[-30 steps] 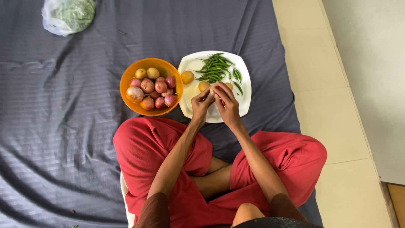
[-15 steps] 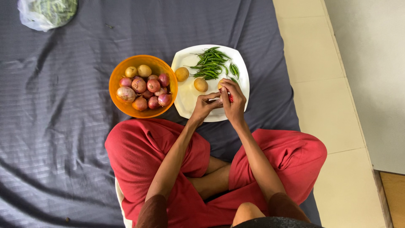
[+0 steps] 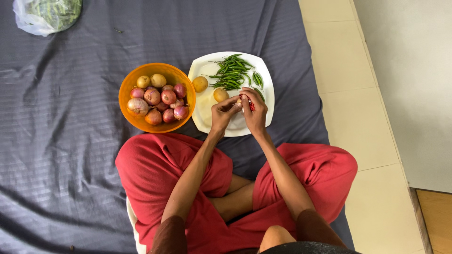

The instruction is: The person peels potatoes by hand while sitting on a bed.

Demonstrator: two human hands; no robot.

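On the grey bedsheet (image 3: 70, 117), over a white plate (image 3: 235, 129), left hand (image 3: 221, 113) grips a potato (image 3: 238, 102); right hand (image 3: 255, 112) grips a red peeler (image 3: 251, 105), seemingly mid-peel.

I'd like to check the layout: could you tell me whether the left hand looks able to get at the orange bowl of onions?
Probably yes: the orange bowl sits uncovered just beside the left hand, with nothing between them.
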